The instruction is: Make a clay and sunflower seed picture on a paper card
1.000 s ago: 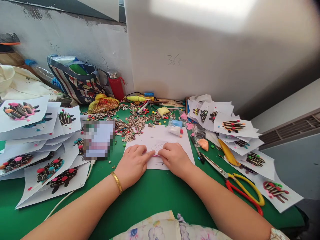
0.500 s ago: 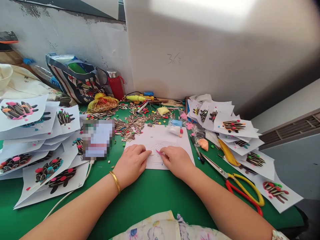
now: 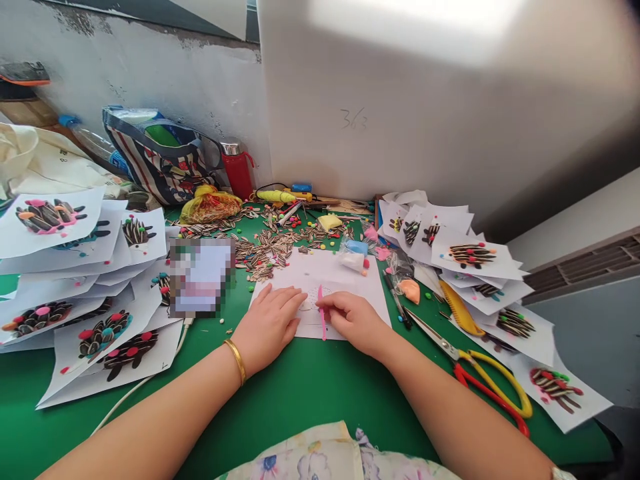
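A white sheet of paper [image 3: 280, 275] with a dotted pencil drawing lies in the middle of the green table. On its left part rests my left hand [image 3: 267, 325], palm down, its fingers stretched toward the drawing and holding nothing. My right hand [image 3: 353, 322] is over the right part of the sheet, fingertips pinched on a thin pink strip [image 3: 323, 327]. The strip stands roughly lengthwise across the drawing, its ends sticking out above and below my fingers.
Sunflower seeds [image 3: 265, 250] and small coloured balls are scattered behind the sheet. Scissors [image 3: 467, 360], a yellow cutter [image 3: 460, 310] and black pens [image 3: 397, 300] lie right. Decorated sheets [image 3: 575, 380] are piled on both sides. A phone [image 3: 200, 277] and red bottle [image 3: 237, 172] are left.
My left hand's fingers have stretched out flatter. The pink strip now shows at greater length beside my right fingertips. The whole view has shifted slightly.
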The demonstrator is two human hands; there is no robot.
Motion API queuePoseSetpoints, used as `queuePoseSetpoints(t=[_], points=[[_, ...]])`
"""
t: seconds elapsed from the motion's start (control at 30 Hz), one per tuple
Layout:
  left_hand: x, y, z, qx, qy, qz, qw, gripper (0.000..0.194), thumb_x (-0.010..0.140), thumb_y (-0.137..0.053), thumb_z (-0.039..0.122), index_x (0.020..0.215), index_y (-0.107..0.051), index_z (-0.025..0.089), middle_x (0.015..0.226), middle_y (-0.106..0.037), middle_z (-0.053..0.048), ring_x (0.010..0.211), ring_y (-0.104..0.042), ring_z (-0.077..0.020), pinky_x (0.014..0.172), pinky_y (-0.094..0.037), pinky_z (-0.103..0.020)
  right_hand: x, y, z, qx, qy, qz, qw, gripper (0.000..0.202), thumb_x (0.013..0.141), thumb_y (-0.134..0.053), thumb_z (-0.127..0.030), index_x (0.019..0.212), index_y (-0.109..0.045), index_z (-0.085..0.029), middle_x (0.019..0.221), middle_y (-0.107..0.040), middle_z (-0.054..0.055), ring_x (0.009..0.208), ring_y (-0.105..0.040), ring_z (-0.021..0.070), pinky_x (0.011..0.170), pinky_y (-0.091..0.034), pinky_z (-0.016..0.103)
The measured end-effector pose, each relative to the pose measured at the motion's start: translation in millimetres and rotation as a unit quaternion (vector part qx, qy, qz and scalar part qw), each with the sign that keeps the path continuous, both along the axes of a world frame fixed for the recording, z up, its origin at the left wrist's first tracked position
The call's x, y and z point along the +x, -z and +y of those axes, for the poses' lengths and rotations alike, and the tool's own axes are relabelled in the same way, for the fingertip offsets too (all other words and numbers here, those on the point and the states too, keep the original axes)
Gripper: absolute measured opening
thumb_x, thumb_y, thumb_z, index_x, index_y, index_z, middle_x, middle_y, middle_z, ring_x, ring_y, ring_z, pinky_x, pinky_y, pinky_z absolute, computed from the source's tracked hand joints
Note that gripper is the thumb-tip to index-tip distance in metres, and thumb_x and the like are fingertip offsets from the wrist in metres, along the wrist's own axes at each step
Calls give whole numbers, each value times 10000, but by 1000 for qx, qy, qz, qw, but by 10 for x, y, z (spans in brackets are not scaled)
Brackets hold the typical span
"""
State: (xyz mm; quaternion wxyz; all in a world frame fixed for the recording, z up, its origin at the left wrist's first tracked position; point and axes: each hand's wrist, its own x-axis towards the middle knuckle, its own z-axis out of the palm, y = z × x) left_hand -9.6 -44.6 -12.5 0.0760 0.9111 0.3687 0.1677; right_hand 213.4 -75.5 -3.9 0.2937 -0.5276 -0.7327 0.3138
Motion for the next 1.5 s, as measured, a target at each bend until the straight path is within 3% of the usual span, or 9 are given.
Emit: queuePoseSetpoints(t=[0.23,0.6,0.93,1.37,1.5], points=[[-6,31,12,8,-3,-7,1000,396,869,-554,208,1264,-566,224,1317,-587,-97,1204,-527,-263,1109,-324,-526,-66,-17,-15,86,-27,-83,992,109,819,-538,-129,884,-596,-194,794,-613,12,724,-549,145,676,-438,263],[-9,7,7,18,7,1,1000,287,926,-493,252,1174,-637,268,1295,-593,-93,1192,-532,-249,1088,-334,-533,-167,56,-52,169,-48,-160,971,131,820,-462,-102,860,-553,-188,808,-636,38,773,-566,182,736,-407,299],[-6,-15,-1,17,8,-3,1000,301,908,-513,231,1177,-641,271,1284,-598,-90,1182,-541,-259,1088,-332,-555,-240,132,-77,203,-66,-204,955,172,770,-434,-52,810,-547,-175,732,-602,41,702,-534,186,681,-389,296],[-11,10,5,18,5,6,1000,304,907,-513,237,1184,-633,272,1290,-593,-89,1190,-537,-261,1097,-323,-564,-225,135,-65,201,-30,-183,962,175,775,-446,-51,837,-550,-178,769,-628,46,737,-572,197,700,-412,313],[-7,30,7,14,-3,-1,1000,384,866,-558,205,1246,-591,247,1296,-592,-98,1195,-533,-273,1099,-323,-569,-212,121,-55,187,-18,-168,968,160,790,-452,-62,843,-543,-183,794,-636,50,754,-577,198,713,-429,317]])
